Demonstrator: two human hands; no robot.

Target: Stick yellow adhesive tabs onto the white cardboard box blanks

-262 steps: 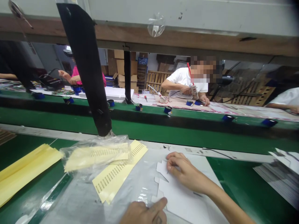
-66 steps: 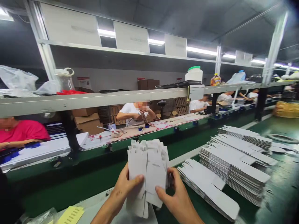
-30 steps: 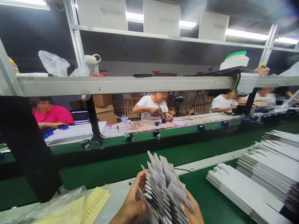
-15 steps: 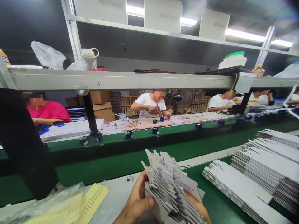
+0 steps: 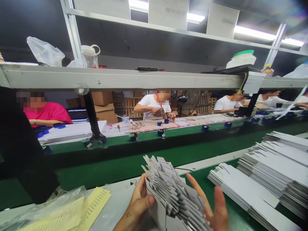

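At the bottom centre, a fanned bundle of flat folded white cardboard boxes [image 5: 173, 192] stands tilted, with its flaps and grey edges facing up. My left hand [image 5: 137, 202] grips its left side, thumb in front and fingers partly hidden behind. On the right side, my right hand [image 5: 214, 205] has its thumb and a finger stretched apart, close against the bundle; its lower part is hidden by the cardboard, and I cannot tell how firmly it touches. Stacks of the same flat boxes [image 5: 257, 189] lie to the right on the green surface.
Yellow printed sheets [image 5: 93, 205] and a clear plastic bag [image 5: 57, 205] lie at lower left. Beyond runs a green conveyor [image 5: 108, 166] carrying blue round parts [image 5: 160, 132]. A grey shelf beam [image 5: 120, 78] crosses ahead, and several co-workers sit across the line.
My right hand has opened, its thumb and a finger now spread away from the bundle. The bundle and my left hand have shifted slightly left. The view has tilted a little.
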